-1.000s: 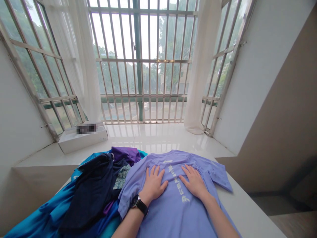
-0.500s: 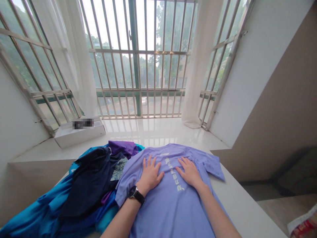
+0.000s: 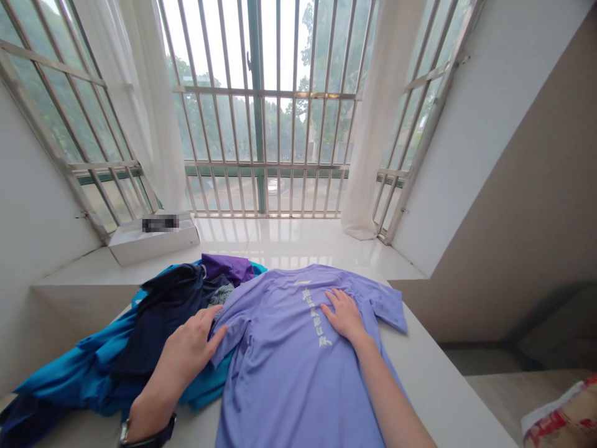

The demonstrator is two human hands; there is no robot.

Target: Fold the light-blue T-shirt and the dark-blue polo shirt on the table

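The purple T-shirt (image 3: pixel 289 348) lies flat on the worktop (image 3: pixel 448 398), collar toward the window. The right hand (image 3: pixel 344 315) presses open-palmed on its chest. The left hand (image 3: pixel 189 350), open and holding nothing, touches the left sleeve (image 3: pixel 233 330) beside the clothes pile (image 3: pixel 140 348).

Left hand leaves the chest

The left hand (image 3: pixel 186 351) has slid off the middle of the shirt (image 3: pixel 289 361) to its left sleeve edge, beside the dark clothes (image 3: pixel 163 323). The right hand (image 3: pixel 344 314) has crept slightly toward the collar, still flat
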